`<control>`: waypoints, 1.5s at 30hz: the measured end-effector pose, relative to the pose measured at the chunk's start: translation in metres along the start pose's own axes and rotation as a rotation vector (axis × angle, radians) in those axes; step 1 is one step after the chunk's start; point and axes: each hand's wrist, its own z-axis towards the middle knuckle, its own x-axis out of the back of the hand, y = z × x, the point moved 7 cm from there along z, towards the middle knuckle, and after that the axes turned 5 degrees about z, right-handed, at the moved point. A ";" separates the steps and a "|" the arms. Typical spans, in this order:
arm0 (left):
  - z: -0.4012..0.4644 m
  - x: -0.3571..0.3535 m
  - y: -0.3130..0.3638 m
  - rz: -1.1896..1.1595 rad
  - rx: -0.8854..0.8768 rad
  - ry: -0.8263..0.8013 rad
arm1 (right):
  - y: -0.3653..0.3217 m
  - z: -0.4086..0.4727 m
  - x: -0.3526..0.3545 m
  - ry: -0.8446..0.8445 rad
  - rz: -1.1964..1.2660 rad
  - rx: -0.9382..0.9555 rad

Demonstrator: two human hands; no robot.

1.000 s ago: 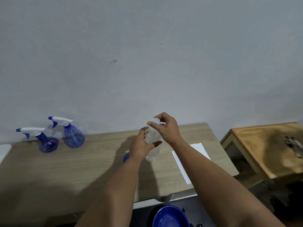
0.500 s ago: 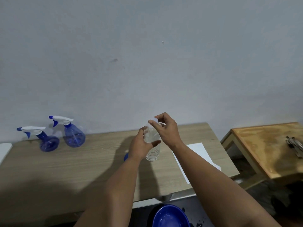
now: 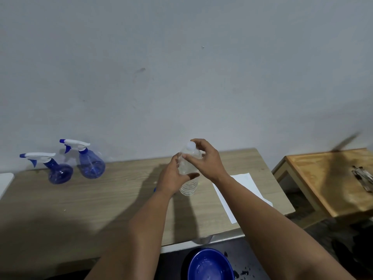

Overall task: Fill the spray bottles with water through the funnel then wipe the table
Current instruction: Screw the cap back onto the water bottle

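A clear plastic water bottle with a white cap is held upright over the middle of the wooden table. My left hand wraps its body. My right hand is at the bottle's neck, fingers curled beside the cap. Two blue spray bottles with white trigger heads stand at the back left: one by the wall, the other left of it. A small blue object peeks out behind my left wrist; what it is cannot be told.
A white sheet of paper lies on the table's right part. A blue bowl sits below the table's front edge. A lower wooden side table stands to the right with a metal tool on it.
My right hand's fingers have shifted off the top of the bottle, so the white cap now shows. The bottle and left hand have stayed in place.
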 end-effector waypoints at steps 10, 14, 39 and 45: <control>-0.010 0.016 -0.105 0.333 0.138 -0.082 | 0.054 -0.024 -0.014 0.054 0.018 -0.092; -0.004 0.008 -0.132 0.439 0.131 -0.084 | 0.075 -0.027 -0.022 0.058 0.030 -0.110; 0.092 0.062 -0.095 0.589 0.012 0.043 | 0.080 0.043 -0.055 0.172 -0.040 -0.090; 0.126 0.066 -0.110 0.550 -0.007 0.069 | 0.083 0.087 -0.068 0.187 -0.003 -0.067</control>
